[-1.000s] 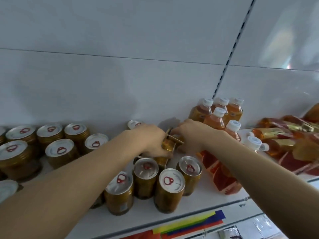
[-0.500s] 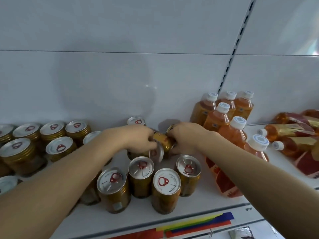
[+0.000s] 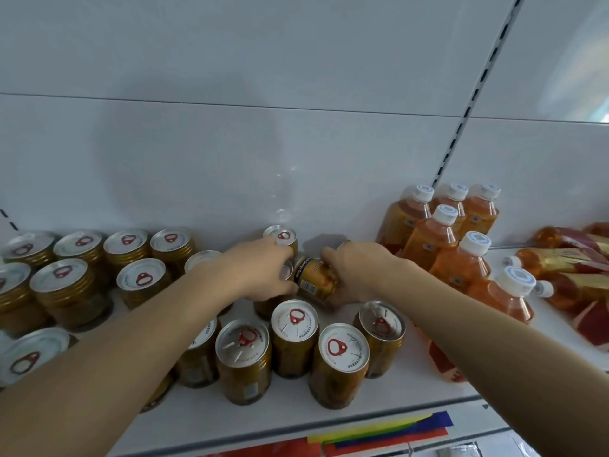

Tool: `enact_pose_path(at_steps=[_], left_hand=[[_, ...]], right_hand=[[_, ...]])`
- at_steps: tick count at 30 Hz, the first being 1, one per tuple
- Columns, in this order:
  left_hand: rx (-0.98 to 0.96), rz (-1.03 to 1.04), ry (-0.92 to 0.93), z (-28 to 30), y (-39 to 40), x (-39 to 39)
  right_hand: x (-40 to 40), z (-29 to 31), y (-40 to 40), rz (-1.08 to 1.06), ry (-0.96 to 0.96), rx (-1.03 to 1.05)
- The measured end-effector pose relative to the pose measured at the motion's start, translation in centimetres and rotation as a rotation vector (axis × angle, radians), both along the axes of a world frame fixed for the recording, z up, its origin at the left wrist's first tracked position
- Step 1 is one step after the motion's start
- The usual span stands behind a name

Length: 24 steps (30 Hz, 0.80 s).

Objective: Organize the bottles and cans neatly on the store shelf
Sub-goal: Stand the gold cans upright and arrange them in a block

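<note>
**Inspector A:** Tilted can (image 3: 315, 281) is lying on its side on the shelf (image 3: 412, 387), between the two hands, its lid end turned toward the left hand and its gold label facing up.

**Inspector B:** Noted. What are the hands doing?

**A:** The right hand (image 3: 354, 270) is curling its fingers over the far side of that can and grasping it. The left hand (image 3: 260, 270) is closing round the lid end of the same can; whether it is also touching a second can beneath, I cannot tell.

**B:** What is standing around them?

**A:** Just behind the left hand, one upright can (image 3: 281, 235) is standing against the back panel (image 3: 230, 159). In front of both hands, a cluster of upright cans (image 3: 296, 341) is standing close together, lids and red pull tabs facing up. Well out beyond the left hand, a larger group of wider cans (image 3: 72, 278) is standing in rows.

**B:** And on the other side?

**A:** Just beyond the right hand, upright bottles (image 3: 441, 232) of orange drink with white caps are standing in a loose line running from the back panel toward the shelf edge. Farther out, fallen bottles (image 3: 566, 262) with red and gold labels are lying on their sides.

**B:** Anything at the shelf front?

**A:** Coloured strips (image 3: 379, 430) in yellow, blue and red are running along the edge below the forearms.
</note>
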<state>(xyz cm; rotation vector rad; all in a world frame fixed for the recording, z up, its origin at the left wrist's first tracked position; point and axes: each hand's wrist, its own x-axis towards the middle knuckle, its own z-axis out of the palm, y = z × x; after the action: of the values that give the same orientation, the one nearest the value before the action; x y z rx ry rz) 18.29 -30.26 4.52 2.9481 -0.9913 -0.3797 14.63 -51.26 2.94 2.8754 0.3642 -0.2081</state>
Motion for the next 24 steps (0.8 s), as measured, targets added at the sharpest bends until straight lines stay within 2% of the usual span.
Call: enact_pose_path(at_steps=[4,7,17,19,21,24], left_hand=[[-0.032,-0.011,-0.059,-0.3,0.0,0.0],[-0.1,-0.06,-0.127,-0.5,-0.2,0.3],[-0.192,-0.158,-0.198,-1.8,-1.2,1.2],[-0.209,-0.18,-0.203,-1.7,-1.8,1.3],[-0.202,-0.207,-0.193,-1.8,-2.5,1.4],[-0.123,-0.232,-0.206,-2.1,-3.3,1.4]], right_hand=[[-0.4,1.2,0.0,-0.002,-0.035,0.035],[-0.1,3.2,-0.5,0.006,-0.089,0.141],[0.2,3.0,-2.1,-0.028,-0.027,0.285],[0.5,3.6,-3.1,-0.113,-0.078,0.24],[0.8,4.2,-4.2,-0.2,-0.081,0.104],[0.6,3.6,-4.1,-0.254,0.057,-0.102]])
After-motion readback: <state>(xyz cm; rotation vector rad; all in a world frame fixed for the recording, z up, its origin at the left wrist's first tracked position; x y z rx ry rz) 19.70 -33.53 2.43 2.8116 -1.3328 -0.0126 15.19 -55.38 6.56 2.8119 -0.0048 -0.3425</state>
